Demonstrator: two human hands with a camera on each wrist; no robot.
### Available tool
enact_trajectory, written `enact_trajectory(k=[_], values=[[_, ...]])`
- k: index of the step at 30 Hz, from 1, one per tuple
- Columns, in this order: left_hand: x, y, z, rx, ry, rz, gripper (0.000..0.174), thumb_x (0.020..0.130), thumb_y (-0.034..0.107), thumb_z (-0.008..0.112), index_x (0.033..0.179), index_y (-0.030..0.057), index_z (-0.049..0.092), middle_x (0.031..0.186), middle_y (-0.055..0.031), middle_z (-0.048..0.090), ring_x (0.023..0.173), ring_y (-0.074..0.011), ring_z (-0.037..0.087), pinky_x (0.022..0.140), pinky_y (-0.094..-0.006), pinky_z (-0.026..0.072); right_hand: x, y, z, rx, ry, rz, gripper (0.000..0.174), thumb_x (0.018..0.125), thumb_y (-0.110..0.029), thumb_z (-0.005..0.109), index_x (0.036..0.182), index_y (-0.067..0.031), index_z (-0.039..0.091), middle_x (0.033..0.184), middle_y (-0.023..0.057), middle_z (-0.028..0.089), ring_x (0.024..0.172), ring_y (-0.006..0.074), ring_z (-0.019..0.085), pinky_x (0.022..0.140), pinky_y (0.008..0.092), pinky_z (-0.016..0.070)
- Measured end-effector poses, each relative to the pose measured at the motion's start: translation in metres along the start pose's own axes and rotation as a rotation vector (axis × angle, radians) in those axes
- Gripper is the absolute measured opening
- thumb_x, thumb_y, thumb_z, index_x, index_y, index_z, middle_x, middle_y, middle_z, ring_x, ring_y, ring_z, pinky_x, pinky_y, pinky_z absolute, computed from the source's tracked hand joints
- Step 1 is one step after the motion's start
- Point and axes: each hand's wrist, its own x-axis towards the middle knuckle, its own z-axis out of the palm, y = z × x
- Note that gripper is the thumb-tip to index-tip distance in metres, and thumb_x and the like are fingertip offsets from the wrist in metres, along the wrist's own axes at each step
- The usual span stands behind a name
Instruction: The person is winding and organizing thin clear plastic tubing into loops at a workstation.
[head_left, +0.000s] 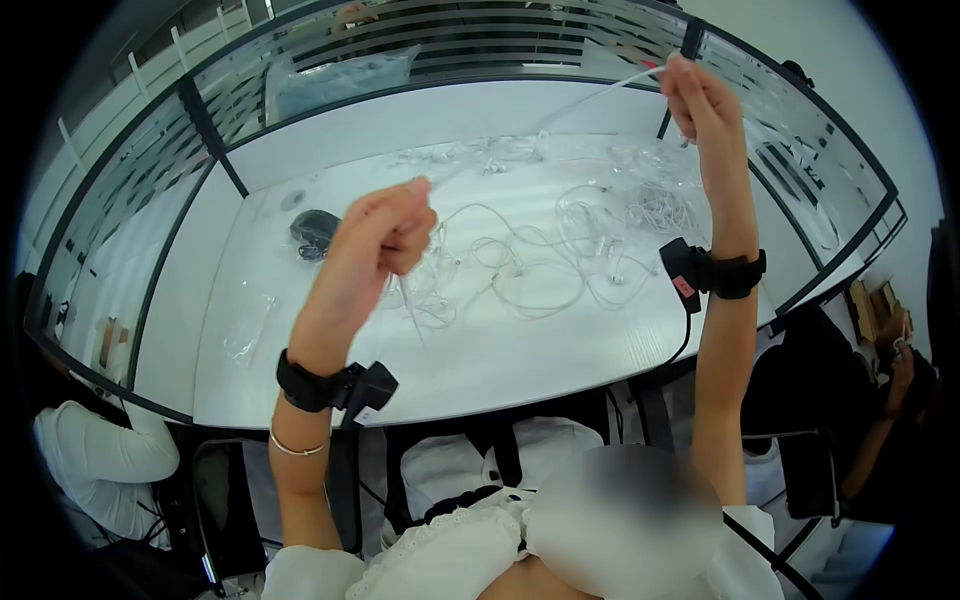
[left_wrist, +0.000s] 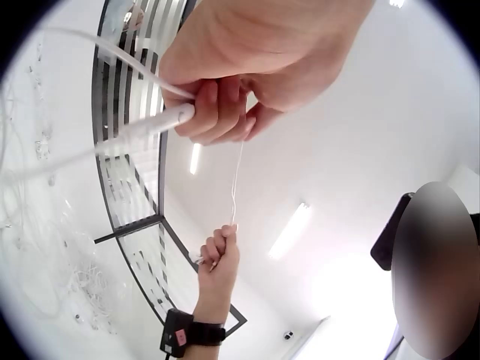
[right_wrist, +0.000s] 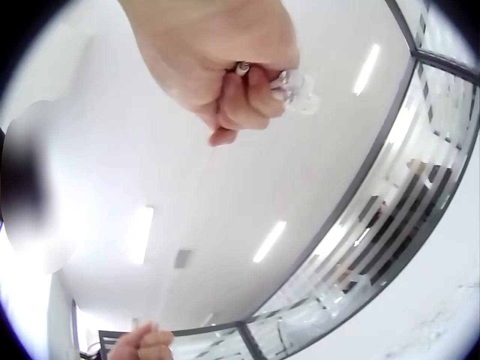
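My left hand (head_left: 375, 230), fingers curled, holds a white earphone cable (head_left: 625, 82) above the left half of the desk. In the left wrist view, a slim white barrel on the cable (left_wrist: 178, 115) pokes out beside the curled fingers, and a thin double strand runs up to the other hand. My right hand (head_left: 705, 100) is raised high near the far right partition and grips the cable's other end. Its wrist view shows a small metal tip (right_wrist: 242, 68) inside the fist and clear, shiny pieces (right_wrist: 300, 94) sticking out past the fingers.
Tangled white cables (head_left: 540, 285) and a coiled bundle (head_left: 662, 210) lie on the white desk (head_left: 500, 365). Crumpled clear plastic lies along its back. A dark rounded object (head_left: 315, 232) sits at left. Striped glass partitions (head_left: 470, 45) enclose the desk; people sit at both sides.
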Motion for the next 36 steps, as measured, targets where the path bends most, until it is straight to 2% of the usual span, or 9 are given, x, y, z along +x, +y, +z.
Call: enact_trajectory(k=[2,8,15,22,25,26,29,30,36], values=[[0.005,0.007,-0.009,-0.151,0.095,0.082,0.035,0.097,0.022,0.049,0.067,0.0140,0.031,0.063,0.0062,0.020,0.052,-0.0048,0.019,0.047,-0.0240,0.0157,-0.007,0.014,0.001,0.041,-0.020,0.042,0.035,0.097,-0.033,0.051,0.076,-0.0067,0.059,0.053,-0.0094,0.032,0.050,0.0002,0.028,0.047,0.0204,0.0202],[0.020,0.051,-0.036,-0.439,0.218,0.492,0.034,0.095,0.016,0.052,0.067,0.0118,0.034,0.065,0.0044,0.025,0.054,-0.0080,0.020,0.048,-0.0253,0.0187,-0.050,0.033,0.065,0.048,-0.351,0.011,0.034,0.097,-0.028,0.047,0.078,-0.0018,0.056,0.068,-0.0001,0.052,0.059,0.0084,0.041,0.055,0.0272,0.0343],[0.026,0.065,-0.028,-0.378,0.288,0.570,0.031,0.095,0.015,0.052,0.068,0.0097,0.038,0.075,-0.0017,0.041,0.066,-0.0108,0.033,0.055,-0.0249,0.0278,-0.067,0.022,0.113,0.039,-0.560,0.161,0.037,0.100,-0.029,0.042,0.073,-0.0044,0.050,0.063,-0.0001,0.043,0.059,0.0105,0.035,0.054,0.0270,0.0299],[0.039,0.066,-0.019,-0.466,0.366,0.558,0.034,0.100,0.021,0.042,0.069,0.0096,0.039,0.103,-0.0119,0.055,0.097,-0.0194,0.051,0.093,-0.0371,0.0402,-0.073,0.026,0.128,0.121,-0.649,0.285,0.039,0.099,-0.032,0.042,0.072,-0.0049,0.052,0.059,0.0030,0.040,0.057,0.0133,0.035,0.055,0.0288,0.0317],[0.044,0.070,-0.018,-0.589,0.026,0.544,0.034,0.101,0.020,0.037,0.069,0.0090,0.038,0.118,-0.0172,0.053,0.111,-0.0246,0.052,0.105,-0.0456,0.0351,-0.076,0.029,0.139,0.101,-0.577,0.223,0.042,0.099,-0.034,0.041,0.072,-0.0051,0.052,0.059,0.0032,0.040,0.057,0.0141,0.035,0.056,0.0295,0.0321],[0.046,0.071,-0.012,-0.657,0.061,0.555,0.032,0.101,0.017,0.037,0.070,0.0083,0.038,0.104,-0.0142,0.055,0.091,-0.0210,0.055,0.096,-0.0406,0.0408,-0.077,0.031,0.145,0.128,-0.564,0.234,0.043,0.099,-0.035,0.040,0.072,-0.0052,0.052,0.059,0.0033,0.040,0.057,0.0143,0.036,0.056,0.0295,0.0322],[0.052,0.072,-0.024,-0.748,-0.291,0.450,0.030,0.101,0.010,0.035,0.071,0.0066,0.033,0.085,-0.0082,0.048,0.067,-0.0145,0.047,0.081,-0.0329,0.0425,-0.080,0.037,0.158,0.187,-0.540,0.257,0.045,0.100,-0.037,0.039,0.071,-0.0053,0.052,0.061,0.0023,0.042,0.060,0.0135,0.037,0.059,0.0283,0.0326],[0.045,0.080,0.003,-0.789,-0.014,0.454,0.027,0.100,0.009,0.037,0.074,0.0058,0.033,0.075,-0.0038,0.040,0.057,-0.0111,0.032,0.067,-0.0282,0.0369,-0.080,0.039,0.162,0.196,-0.546,0.254,0.046,0.100,-0.038,0.038,0.071,-0.0053,0.051,0.063,0.0010,0.042,0.062,0.0122,0.037,0.061,0.0270,0.0329],[0.057,0.075,-0.020,-0.512,-0.063,0.472,0.025,0.099,0.011,0.043,0.076,0.0065,0.035,0.070,-0.0006,0.037,0.056,-0.0086,0.028,0.060,-0.0250,0.0323,-0.077,0.044,0.154,0.402,-0.692,0.289,0.044,0.096,-0.042,0.046,0.071,-0.0064,0.053,0.065,0.0012,0.049,0.065,0.0130,0.044,0.065,0.0278,0.0375]])
